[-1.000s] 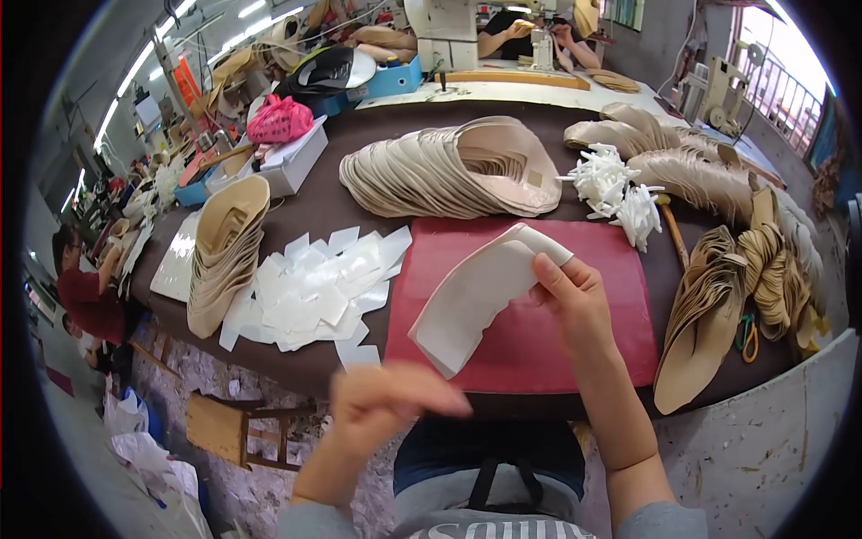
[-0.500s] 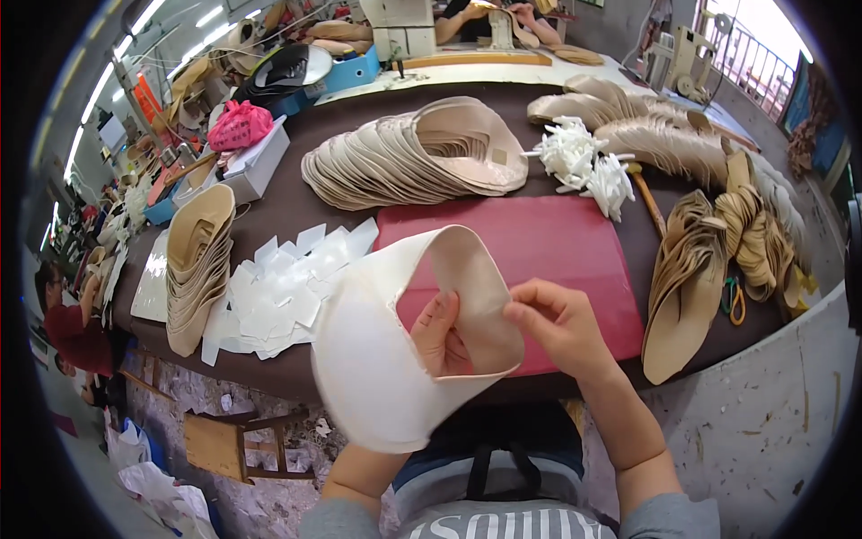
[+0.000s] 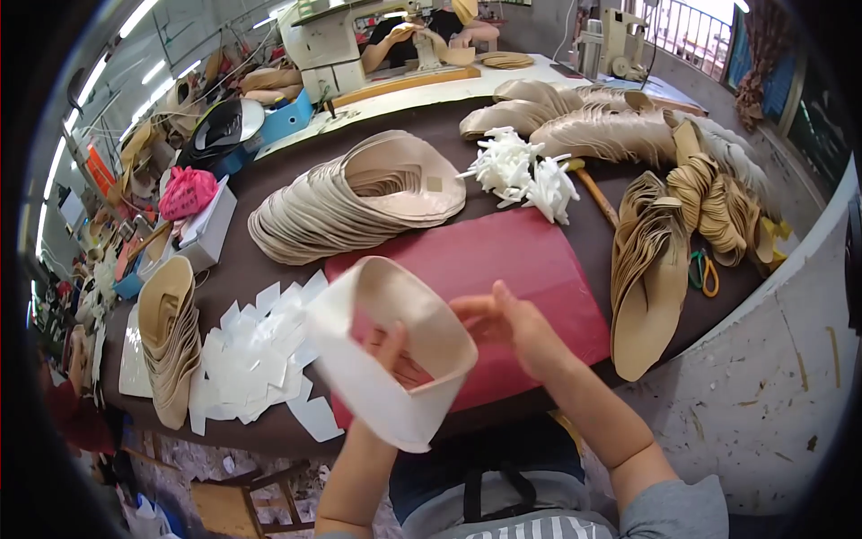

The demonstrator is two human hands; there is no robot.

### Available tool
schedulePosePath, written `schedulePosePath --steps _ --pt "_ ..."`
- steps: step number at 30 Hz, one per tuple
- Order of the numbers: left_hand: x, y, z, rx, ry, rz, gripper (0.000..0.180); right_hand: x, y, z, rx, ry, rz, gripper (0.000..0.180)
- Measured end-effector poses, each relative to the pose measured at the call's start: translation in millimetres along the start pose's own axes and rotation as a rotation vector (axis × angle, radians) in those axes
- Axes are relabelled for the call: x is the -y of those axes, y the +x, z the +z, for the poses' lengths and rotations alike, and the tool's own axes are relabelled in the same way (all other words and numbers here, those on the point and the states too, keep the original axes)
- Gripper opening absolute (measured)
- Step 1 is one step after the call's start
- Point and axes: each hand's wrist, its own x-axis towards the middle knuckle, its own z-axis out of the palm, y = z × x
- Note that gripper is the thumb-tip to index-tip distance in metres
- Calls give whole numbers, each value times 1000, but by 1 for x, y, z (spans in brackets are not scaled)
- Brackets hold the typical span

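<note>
One pale looped piece [image 3: 386, 409] is up in the air over the near-left part of the red mat [image 3: 539, 287]. The left hand [image 3: 400, 361] is inside the loop, partly hidden, so honestly I can't tell how tight that grip is. The right hand [image 3: 516, 325] is just beside the rim, fingers loosely spread; can't tell if they're touching. White sheets [image 3: 251, 364] crowd the left, a stack of beige pieces [image 3: 310, 216] sits by the mat's far-left edge, and bare red shows past the right hand. Brown bench [image 3: 238, 283], bends toward us; someone [image 3: 395, 40] works behind it.
</note>
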Motion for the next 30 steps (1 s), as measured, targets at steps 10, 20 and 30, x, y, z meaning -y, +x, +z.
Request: schedulePosePath --steps 10,20,30 --pt "-11 -26 -32 -588 1528 1561 19 76 54 -38 -362 -1357 -577 23" --pt "-17 -120 -82 -250 1413 1390 29 -29 157 -111 -258 -2507 -734 13" --pt "-12 -87 -58 -66 1487 1285 15 -31 184 -157 -436 -2508 -535 13"
